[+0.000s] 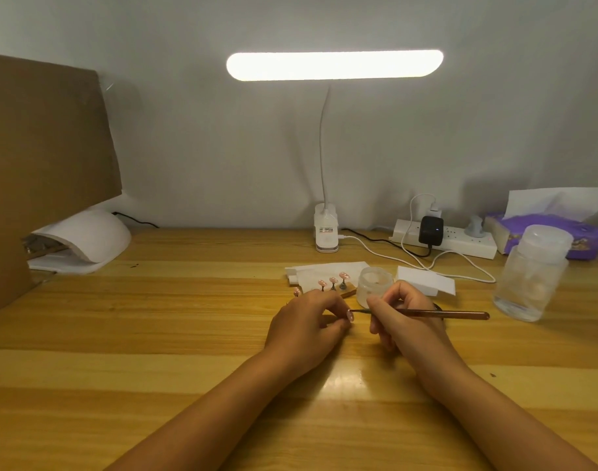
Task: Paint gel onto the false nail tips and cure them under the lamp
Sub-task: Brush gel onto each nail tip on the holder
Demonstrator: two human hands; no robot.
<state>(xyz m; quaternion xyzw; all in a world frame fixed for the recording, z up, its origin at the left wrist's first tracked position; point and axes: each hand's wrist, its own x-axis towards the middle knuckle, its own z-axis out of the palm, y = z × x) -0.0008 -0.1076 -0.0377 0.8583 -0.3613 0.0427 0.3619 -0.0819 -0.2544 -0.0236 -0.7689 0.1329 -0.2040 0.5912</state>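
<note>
Closest to me is the wooden table, and both of my arms reach forward across it. My left hand has its fingers curled in, and they pinch one false nail tip at the fingertips, just above the tabletop. My right hand pinches a thin brush between thumb and forefinger; its handle points out to the right and its tip meets the held nail. Just behind my hands, the other nail tips stand on small holders on a white paper, beside a small frosted jar. The white curing lamp sits well apart at the far left, against a cardboard sheet. A lit desk lamp hangs over the middle. To the right are a power strip, a tissue pack and a clear bottle
</note>
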